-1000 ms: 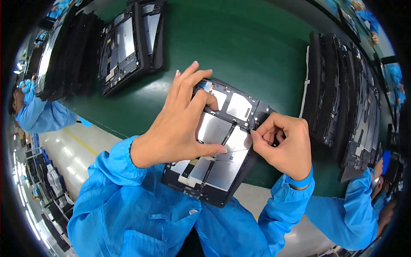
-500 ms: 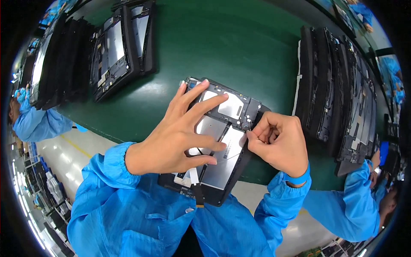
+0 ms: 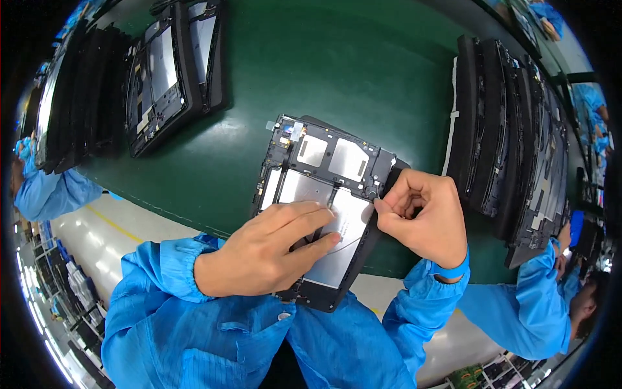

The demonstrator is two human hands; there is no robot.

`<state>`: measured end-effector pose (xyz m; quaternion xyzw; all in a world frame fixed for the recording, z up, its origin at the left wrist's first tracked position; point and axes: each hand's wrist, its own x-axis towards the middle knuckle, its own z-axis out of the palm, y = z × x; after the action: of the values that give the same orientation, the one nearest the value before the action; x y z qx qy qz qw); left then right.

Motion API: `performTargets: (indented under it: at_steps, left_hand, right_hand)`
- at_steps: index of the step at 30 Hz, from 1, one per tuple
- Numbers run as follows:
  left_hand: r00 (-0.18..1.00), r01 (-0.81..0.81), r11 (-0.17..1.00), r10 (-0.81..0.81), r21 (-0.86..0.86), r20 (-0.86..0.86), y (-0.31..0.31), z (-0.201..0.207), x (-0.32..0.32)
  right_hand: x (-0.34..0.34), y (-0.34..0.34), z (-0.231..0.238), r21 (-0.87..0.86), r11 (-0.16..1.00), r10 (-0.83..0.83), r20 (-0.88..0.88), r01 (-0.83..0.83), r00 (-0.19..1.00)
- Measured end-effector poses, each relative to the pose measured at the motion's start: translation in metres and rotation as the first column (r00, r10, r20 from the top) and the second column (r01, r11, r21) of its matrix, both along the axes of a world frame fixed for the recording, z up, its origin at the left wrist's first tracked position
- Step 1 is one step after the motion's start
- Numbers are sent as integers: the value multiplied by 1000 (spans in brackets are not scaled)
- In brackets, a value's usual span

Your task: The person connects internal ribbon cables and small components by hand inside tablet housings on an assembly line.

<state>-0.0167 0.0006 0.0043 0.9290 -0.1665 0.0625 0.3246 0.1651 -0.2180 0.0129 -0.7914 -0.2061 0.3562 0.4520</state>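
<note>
An opened tablet (image 3: 350,159) with black frame and silver metal plates lies tilted at the table's near edge, its lower end reaching over my lap. My left hand (image 3: 269,246) rests across its lower left part, fingers drawn close together, thumb side apart from them; the hand covers that area. At the tablet's right edge, beside a small round part (image 3: 372,192), my right hand (image 3: 421,207) pinches with thumb and index finger. A thin black wire (image 3: 356,244) curves over the silver plate from those fingertips towards my left hand.
Opened tablets (image 3: 155,84) lean at the back left, next to a dark stack (image 3: 81,97). More tablets stand in a row (image 3: 505,136) on the right of the green table (image 3: 337,58). Blue-sleeved co-workers (image 3: 531,318) are at both sides.
My left hand has moved down from the tablet's top, its spread fingers drawing together and uncovering the upper plates. My right hand keeps its pinch at the right edge.
</note>
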Motion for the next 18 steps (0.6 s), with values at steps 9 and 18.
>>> performTargets:
  at_steps: [9, 18]
  left_hand:
    - [974, -73, 930, -10, -360, -225, -11, 2, 2]
    - [952, -305, 940, 300, -156, -56, -32, 1, 17]
  right_hand:
    - [0, -1, 2, -25, 1000, 1, -61, -2, 998]
    - [0, 1, 2, -29, 1000, 11, -22, -11, 1000]
